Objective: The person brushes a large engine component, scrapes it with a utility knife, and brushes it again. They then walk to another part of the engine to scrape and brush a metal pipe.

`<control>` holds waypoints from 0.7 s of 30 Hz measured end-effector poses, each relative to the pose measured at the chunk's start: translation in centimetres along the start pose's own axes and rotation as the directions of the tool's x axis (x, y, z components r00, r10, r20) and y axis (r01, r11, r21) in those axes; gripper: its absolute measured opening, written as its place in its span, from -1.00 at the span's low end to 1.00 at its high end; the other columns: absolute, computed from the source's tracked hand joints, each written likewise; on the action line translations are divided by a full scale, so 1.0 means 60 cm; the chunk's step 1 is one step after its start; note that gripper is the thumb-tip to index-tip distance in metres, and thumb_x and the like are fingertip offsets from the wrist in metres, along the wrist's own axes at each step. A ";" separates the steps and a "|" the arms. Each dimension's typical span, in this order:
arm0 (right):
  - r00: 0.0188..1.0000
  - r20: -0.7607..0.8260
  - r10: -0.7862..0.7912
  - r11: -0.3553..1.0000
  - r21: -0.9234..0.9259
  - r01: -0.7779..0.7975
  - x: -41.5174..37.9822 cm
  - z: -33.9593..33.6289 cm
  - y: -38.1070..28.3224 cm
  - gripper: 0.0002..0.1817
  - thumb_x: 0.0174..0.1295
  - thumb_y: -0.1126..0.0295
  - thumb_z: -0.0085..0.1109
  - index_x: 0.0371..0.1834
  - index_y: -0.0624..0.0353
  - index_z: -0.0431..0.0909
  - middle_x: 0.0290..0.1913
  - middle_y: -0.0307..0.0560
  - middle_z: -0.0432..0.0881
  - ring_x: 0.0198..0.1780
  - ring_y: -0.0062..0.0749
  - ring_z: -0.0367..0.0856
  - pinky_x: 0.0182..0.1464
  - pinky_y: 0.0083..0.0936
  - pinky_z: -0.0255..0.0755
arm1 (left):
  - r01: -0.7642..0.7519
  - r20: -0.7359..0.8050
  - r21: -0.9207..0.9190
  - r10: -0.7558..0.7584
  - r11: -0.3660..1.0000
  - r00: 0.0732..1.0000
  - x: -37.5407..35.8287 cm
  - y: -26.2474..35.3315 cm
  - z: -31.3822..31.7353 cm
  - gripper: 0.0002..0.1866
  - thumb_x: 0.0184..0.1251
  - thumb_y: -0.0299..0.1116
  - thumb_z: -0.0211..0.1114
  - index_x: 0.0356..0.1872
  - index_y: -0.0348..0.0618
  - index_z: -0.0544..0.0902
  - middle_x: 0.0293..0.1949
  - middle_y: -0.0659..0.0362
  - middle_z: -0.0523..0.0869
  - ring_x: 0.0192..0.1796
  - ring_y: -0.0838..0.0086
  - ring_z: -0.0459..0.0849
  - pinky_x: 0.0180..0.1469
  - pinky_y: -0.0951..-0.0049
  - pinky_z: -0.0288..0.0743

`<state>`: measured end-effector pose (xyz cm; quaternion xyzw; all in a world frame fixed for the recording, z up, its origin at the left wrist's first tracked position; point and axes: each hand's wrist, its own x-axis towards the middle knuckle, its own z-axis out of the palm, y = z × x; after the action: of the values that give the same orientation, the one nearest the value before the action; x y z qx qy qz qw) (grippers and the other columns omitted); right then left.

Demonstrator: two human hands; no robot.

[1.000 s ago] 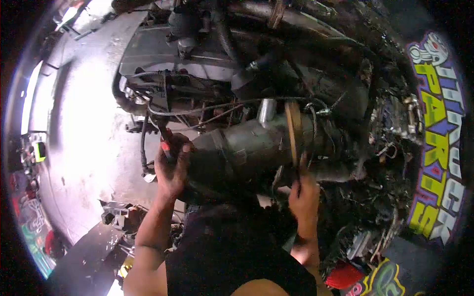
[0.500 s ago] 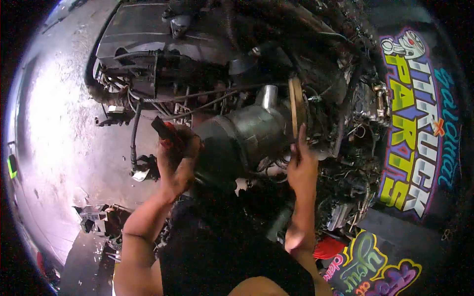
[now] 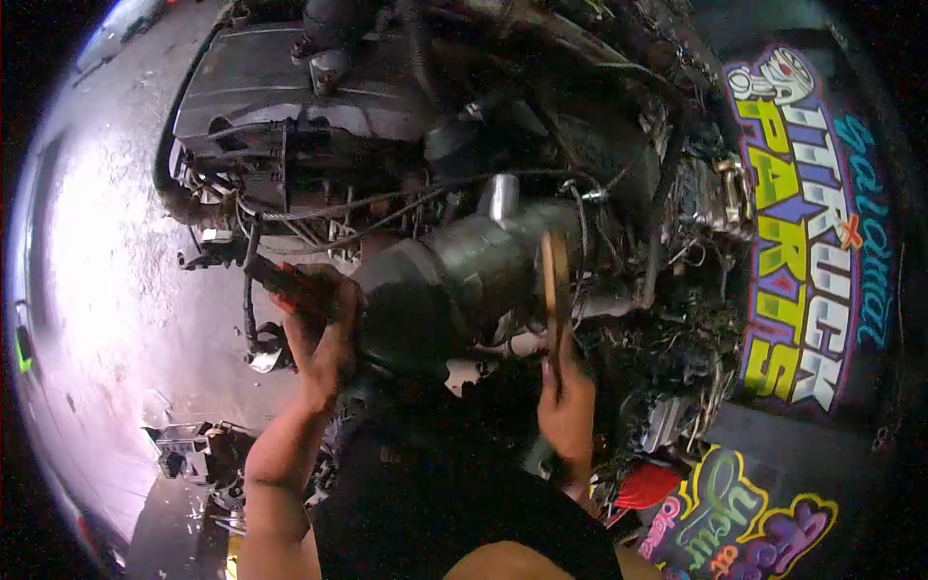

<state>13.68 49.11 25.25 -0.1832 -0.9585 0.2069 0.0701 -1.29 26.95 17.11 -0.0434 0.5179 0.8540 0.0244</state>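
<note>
Metal cylinder [image 3: 474,261] along engine [image 3: 290,77]'s near edge, stub pipe [image 3: 504,198] upright on it; middle shiny, end darker, can't tell what's finished. Right hand [image 3: 567,406]: fingers round wooden tool [image 3: 552,275]. Left hand [image 3: 324,338]: fingers gripping red-black object [image 3: 280,282].

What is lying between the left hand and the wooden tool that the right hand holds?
In the head view, the large metal cylinder lies between the left hand and the wooden tool.
</note>
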 end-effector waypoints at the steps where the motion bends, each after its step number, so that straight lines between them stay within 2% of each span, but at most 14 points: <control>1: 1.000 0.008 -0.009 1.000 -0.002 0.009 -0.005 -0.005 0.005 -0.43 0.25 0.57 0.06 0.38 0.13 0.31 -0.08 0.25 0.64 -0.09 0.16 0.64 -0.02 -0.21 0.53 | -0.001 -0.012 -0.002 0.001 1.000 1.000 -0.001 -0.001 0.004 -0.81 0.35 -0.57 0.18 -0.05 -0.18 0.48 -0.30 0.28 0.54 -0.28 0.62 0.47 -0.24 0.61 0.35; 3: 0.996 0.013 0.093 0.996 -0.017 -0.093 -0.024 -0.006 0.012 -0.48 0.28 0.54 0.04 0.35 0.21 0.33 -0.07 0.21 0.66 -0.07 0.12 0.65 0.03 -0.24 0.51 | -0.004 0.032 -0.065 0.006 0.998 0.999 -0.001 0.005 0.008 -0.81 0.35 -0.57 0.18 -0.05 -0.18 0.48 -0.32 0.28 0.54 -0.30 0.62 0.48 -0.26 0.61 0.36; 4: 0.999 0.015 0.043 0.996 0.084 -0.044 0.019 -0.003 0.016 -0.46 0.28 0.55 0.03 0.38 0.21 0.30 -0.10 0.22 0.65 -0.12 0.16 0.64 -0.03 -0.24 0.53 | 0.011 0.057 -0.050 -0.008 0.999 0.998 0.000 0.011 0.007 -0.81 0.35 -0.57 0.18 -0.05 -0.18 0.48 -0.32 0.28 0.54 -0.30 0.62 0.48 -0.26 0.61 0.36; 6: 1.000 0.031 0.006 0.996 -0.084 -0.004 0.089 0.006 0.034 -0.34 0.30 0.55 0.00 0.49 -0.07 0.14 -0.39 0.33 0.56 -0.38 0.20 0.57 -0.30 -0.22 0.47 | 0.043 0.046 -0.110 -0.038 0.993 0.998 -0.006 0.015 0.013 -0.80 0.34 -0.56 0.19 -0.05 -0.18 0.48 -0.31 0.28 0.54 -0.30 0.62 0.48 -0.26 0.60 0.37; 9: 0.996 0.085 0.023 0.990 -0.142 -0.011 0.154 -0.022 0.036 -0.37 0.28 0.51 0.06 0.45 -0.04 0.21 -0.37 0.32 0.56 -0.37 0.28 0.50 -0.33 -0.19 0.43 | 0.116 -0.074 -0.050 -0.119 0.992 0.990 -0.001 0.007 0.007 -0.79 0.32 -0.53 0.21 -0.05 -0.18 0.49 -0.32 0.28 0.54 -0.32 0.61 0.49 -0.29 0.60 0.38; 11: 1.000 0.001 -0.017 0.974 -0.227 0.016 0.152 -0.058 0.083 -0.46 0.30 0.46 0.10 0.39 0.02 0.33 -0.41 0.25 0.59 -0.44 0.11 0.55 -0.36 -0.21 0.41 | -0.006 0.065 0.019 0.005 1.000 0.998 0.003 -0.051 -0.067 -0.55 0.30 -0.54 0.17 0.23 -0.27 0.39 0.01 0.03 0.60 -0.12 0.29 0.65 -0.05 0.34 0.60; 12: 1.000 -0.011 -0.020 0.974 -0.227 0.017 0.145 -0.068 0.086 -0.46 0.30 0.46 0.10 0.39 0.02 0.33 -0.41 0.25 0.59 -0.44 0.11 0.55 -0.36 -0.21 0.41 | -0.036 0.094 0.015 0.034 0.999 0.995 0.004 -0.054 -0.073 -0.56 0.31 -0.55 0.15 0.22 -0.27 0.39 0.01 0.02 0.60 -0.10 0.27 0.65 -0.02 0.31 0.60; 14: 0.957 -0.235 0.171 0.985 0.040 -0.166 0.094 -0.088 0.085 -0.54 0.35 0.41 0.08 0.33 0.07 0.41 -0.42 0.14 0.63 -0.50 -0.24 0.51 -0.37 -0.29 0.40 | -0.070 0.183 -0.221 0.111 0.973 0.977 0.003 -0.049 -0.060 -0.57 0.32 -0.57 0.13 0.23 -0.27 0.39 0.02 0.00 0.59 -0.07 0.25 0.66 0.01 0.28 0.60; 15: 0.958 -0.229 0.172 0.985 0.039 -0.167 0.067 -0.089 0.098 -0.54 0.35 0.41 0.08 0.33 0.07 0.41 -0.42 0.14 0.63 -0.50 -0.24 0.51 -0.37 -0.29 0.40 | -0.067 0.226 -0.335 0.149 0.940 0.963 0.002 -0.047 -0.054 -0.57 0.32 -0.57 0.12 0.23 -0.27 0.39 0.03 -0.01 0.59 -0.05 0.23 0.66 0.02 0.27 0.61; 17: 0.936 -0.218 0.277 0.955 -0.047 -0.294 0.024 -0.071 0.133 -0.55 0.37 0.40 0.04 0.34 0.09 0.39 -0.48 -0.02 0.61 -0.50 -0.49 0.39 -0.39 -0.41 0.38 | -0.102 0.229 -0.330 0.184 0.938 0.956 0.005 -0.041 -0.051 -0.58 0.33 -0.56 0.12 0.22 -0.28 0.39 0.02 0.00 0.60 -0.07 0.24 0.66 0.00 0.27 0.61; 18: 0.937 -0.217 0.273 0.956 -0.042 -0.289 0.014 -0.062 0.131 -0.55 0.37 0.40 0.04 0.34 0.09 0.39 -0.48 -0.02 0.61 -0.50 -0.49 0.39 -0.39 -0.41 0.38 | -0.117 0.229 -0.327 0.199 0.938 0.953 0.007 -0.036 -0.048 -0.59 0.33 -0.56 0.12 0.21 -0.28 0.39 0.01 0.00 0.60 -0.07 0.24 0.66 -0.01 0.27 0.61; 19: 0.949 -0.161 0.271 0.962 -0.001 -0.275 0.007 -0.049 0.125 -0.58 0.36 0.37 0.04 0.28 0.12 0.44 -0.46 0.06 0.61 -0.47 -0.28 0.51 -0.36 -0.31 0.44 | 0.024 0.080 -0.065 -0.019 0.998 0.997 0.006 -0.020 -0.035 -0.59 0.34 -0.55 0.12 0.21 -0.28 0.39 0.01 0.00 0.60 -0.08 0.23 0.66 -0.03 0.26 0.62; 20: 0.958 -0.105 0.266 0.964 0.040 -0.264 0.006 -0.034 0.119 -0.61 0.35 0.34 0.04 0.22 0.16 0.48 -0.43 0.13 0.62 -0.43 -0.07 0.64 -0.32 -0.20 0.50 | 0.108 -0.021 0.064 -0.107 0.992 0.994 0.004 -0.010 -0.022 -0.59 0.34 -0.55 0.11 0.21 -0.29 0.39 0.00 0.00 0.60 -0.08 0.22 0.66 -0.03 0.25 0.62; 21: 0.976 -0.115 0.186 0.982 0.022 -0.185 0.022 -0.012 0.123 -0.60 0.36 0.33 0.03 0.24 0.12 0.47 -0.41 0.16 0.63 -0.42 -0.01 0.64 -0.33 -0.19 0.50 | 0.212 -0.121 0.173 -0.192 0.962 0.974 0.004 0.000 -0.009 -0.59 0.34 -0.55 0.11 0.21 -0.29 0.39 0.00 0.00 0.60 -0.08 0.22 0.66 -0.04 0.24 0.62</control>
<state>15.00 56.11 22.88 -0.2833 -0.9302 0.2069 0.1075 -1.48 26.48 16.82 -0.1377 0.5884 0.7918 0.0886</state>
